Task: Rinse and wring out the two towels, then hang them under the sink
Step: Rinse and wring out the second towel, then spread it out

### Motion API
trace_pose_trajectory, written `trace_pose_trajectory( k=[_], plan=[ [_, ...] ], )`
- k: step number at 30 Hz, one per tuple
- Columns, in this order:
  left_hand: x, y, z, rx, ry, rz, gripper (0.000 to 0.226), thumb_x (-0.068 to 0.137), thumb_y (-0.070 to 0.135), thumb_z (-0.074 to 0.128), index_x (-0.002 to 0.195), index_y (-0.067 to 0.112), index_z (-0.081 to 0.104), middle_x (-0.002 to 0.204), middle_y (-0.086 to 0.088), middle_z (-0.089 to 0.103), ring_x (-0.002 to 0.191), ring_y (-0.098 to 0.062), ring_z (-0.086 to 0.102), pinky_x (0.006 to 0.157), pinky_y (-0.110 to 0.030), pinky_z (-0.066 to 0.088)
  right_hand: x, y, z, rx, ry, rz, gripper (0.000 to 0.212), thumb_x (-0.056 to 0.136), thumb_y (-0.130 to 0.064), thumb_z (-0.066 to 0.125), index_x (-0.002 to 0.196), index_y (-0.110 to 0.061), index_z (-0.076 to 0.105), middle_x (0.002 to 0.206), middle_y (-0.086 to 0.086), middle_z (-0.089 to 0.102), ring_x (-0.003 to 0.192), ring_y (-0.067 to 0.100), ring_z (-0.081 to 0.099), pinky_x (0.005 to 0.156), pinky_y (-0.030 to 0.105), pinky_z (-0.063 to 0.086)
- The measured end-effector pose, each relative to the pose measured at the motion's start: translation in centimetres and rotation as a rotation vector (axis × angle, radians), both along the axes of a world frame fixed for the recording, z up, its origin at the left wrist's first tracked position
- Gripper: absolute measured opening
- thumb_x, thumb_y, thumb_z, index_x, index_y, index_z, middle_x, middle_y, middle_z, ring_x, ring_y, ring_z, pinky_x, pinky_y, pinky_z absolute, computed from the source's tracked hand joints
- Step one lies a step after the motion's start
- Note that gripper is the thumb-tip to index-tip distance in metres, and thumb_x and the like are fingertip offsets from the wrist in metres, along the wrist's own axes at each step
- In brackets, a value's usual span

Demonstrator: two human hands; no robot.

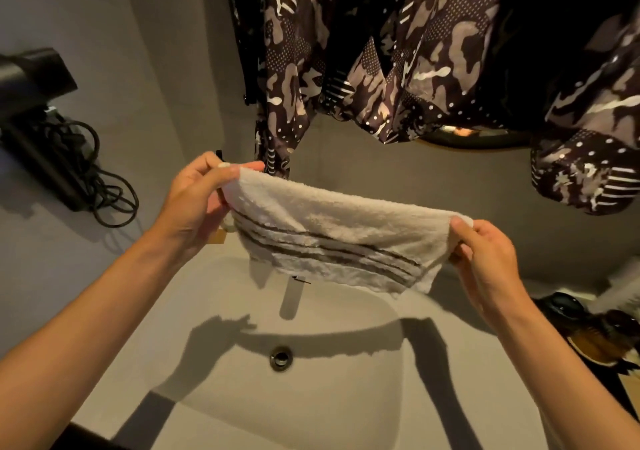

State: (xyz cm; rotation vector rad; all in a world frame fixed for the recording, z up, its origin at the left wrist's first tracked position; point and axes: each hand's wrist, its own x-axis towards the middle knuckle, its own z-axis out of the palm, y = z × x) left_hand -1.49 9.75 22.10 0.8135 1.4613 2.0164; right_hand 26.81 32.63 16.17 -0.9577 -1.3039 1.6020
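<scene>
A white towel with dark stripes is stretched out flat in the air above the sink basin. My left hand pinches its left top corner. My right hand pinches its right corner, a little lower. The towel's bottom edge hangs over the grey faucet spout, which points toward the round drain. No water runs from the spout. A second towel is not in view.
A black hair dryer with a coiled cord hangs on the left wall. Patterned dark garments hang above and behind the sink. Dark bottles and a brush sit on the counter at the right.
</scene>
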Motion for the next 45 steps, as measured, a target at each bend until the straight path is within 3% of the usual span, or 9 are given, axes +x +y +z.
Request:
trace_pose_trajectory(
  k=[7, 12, 17, 23, 28, 31, 36, 41, 45],
  plan=[
    [0.4, -0.2, 0.3, -0.046, 0.352, 0.338, 0.006, 0.083, 0.027, 0.076, 0.081, 0.032, 0.078, 0.075, 0.012, 0.074, 0.072, -0.008, 0.066, 0.062, -0.025, 0.057, -0.6, -1.0, -1.5, 0.142, -0.019, -0.109, 0.01, 0.096, -0.027, 0.06, 0.089, -0.02, 0.056, 0.083, 0.012, 0.062, 0.071, 0.019, 0.057, 0.062, 0.033, 0.048],
    [3.2, 1.3, -0.6, -0.017, 0.207, 0.177, 0.021, 0.078, 0.015, 0.077, 0.091, 0.03, 0.082, 0.091, 0.007, 0.079, 0.091, -0.012, 0.069, 0.089, -0.032, 0.057, -1.5, -1.9, -6.5, -0.225, -0.091, -0.014, 0.019, 0.104, -0.016, 0.042, 0.097, -0.005, 0.057, 0.091, 0.015, 0.064, 0.078, 0.023, 0.063, 0.067, 0.035, 0.056],
    [5.7, 2.1, 2.8, -0.025, 0.867, 0.165, 0.035, 0.087, -0.004, 0.069, 0.121, 0.006, 0.066, 0.099, -0.008, 0.065, 0.093, -0.006, 0.062, 0.082, -0.016, 0.054, -1.4, -1.9, -8.0, -0.411, -0.092, -0.006, 0.027, 0.101, -0.012, 0.047, 0.115, 0.005, 0.063, 0.099, 0.016, 0.073, 0.072, 0.021, 0.074, 0.064, 0.032, 0.06],
    [7.7, 4.1, 6.7, -0.009, 1.153, -0.036, 0.035, 0.089, 0.007, 0.068, 0.124, 0.007, 0.064, 0.099, -0.013, 0.063, 0.092, -0.022, 0.06, 0.077, -0.022, 0.048, -3.5, -5.1, -2.4, 0.169, -0.043, 0.058, 0.034, 0.09, -0.02, 0.067, 0.122, -0.015, 0.055, 0.115, 0.004, 0.066, 0.115, 0.015, 0.061, 0.095, 0.031, 0.049],
    [6.6, 3.2, 7.7, -0.153, 0.858, -0.28, 0.029, 0.089, 0.005, 0.07, 0.113, 0.02, 0.077, 0.092, 0.014, 0.073, 0.093, -0.005, 0.067, 0.086, -0.019, 0.05, -5.8, -8.2, 3.5, 0.241, 0.095, 0.789, 0.034, 0.082, -0.014, 0.074, 0.115, -0.019, 0.065, 0.108, -0.005, 0.075, 0.102, 0.012, 0.07, 0.086, 0.028, 0.056],
    [5.6, 2.8, 6.9, -0.199, 0.667, -0.185, 0.02, 0.086, 0.004, 0.072, 0.101, 0.017, 0.076, 0.085, 0.01, 0.076, 0.083, -0.005, 0.069, 0.082, -0.018, 0.054, -6.6, -10.0, 3.5, 0.379, -0.064, 0.806, 0.012, 0.09, -0.024, 0.068, 0.093, -0.013, 0.073, 0.088, -0.006, 0.075, 0.08, 0.007, 0.067, 0.074, 0.029, 0.053],
    [4.7, 2.0, -4.2, -0.461, 0.227, 0.177, 0.018, 0.088, 0.029, 0.074, 0.087, 0.014, 0.064, 0.073, -0.003, 0.07, 0.071, -0.016, 0.066, 0.07, -0.03, 0.056, -7.1, -14.4, 2.8, 0.41, -0.153, 0.622, 0.039, 0.089, -0.035, 0.066, 0.086, 0.005, 0.066, 0.075, 0.005, 0.064, 0.07, 0.012, 0.055, 0.067, 0.041, 0.05],
    [11.5, -3.9, -13.7, -0.415, -0.646, -0.117, 0.066, 0.095, 0.066, 0.042, 0.104, 0.009, 0.074, 0.088, -0.016, 0.078, 0.074, -0.028, 0.073, 0.075, -0.034, 0.055, -4.0, -17.3, 1.9, -0.037, -0.063, 0.383, 0.02, 0.093, -0.028, 0.064, 0.103, -0.012, 0.072, 0.102, 0.011, 0.077, 0.097, 0.025, 0.072, 0.083, 0.038, 0.058],
    [16.0, -8.5, -14.3, -0.355, -0.814, -0.391, 0.104, 0.081, 0.083, 0.043, 0.131, -0.006, 0.058, 0.126, -0.03, 0.065, 0.113, -0.043, 0.063, 0.105, -0.05, 0.046, 0.9, -20.2, 1.9, -0.296, 0.152, 0.344, 0.03, 0.098, -0.034, 0.054, 0.117, -0.014, 0.066, 0.116, 0.017, 0.072, 0.11, 0.03, 0.068, 0.101, 0.048, 0.05]
  ],
)
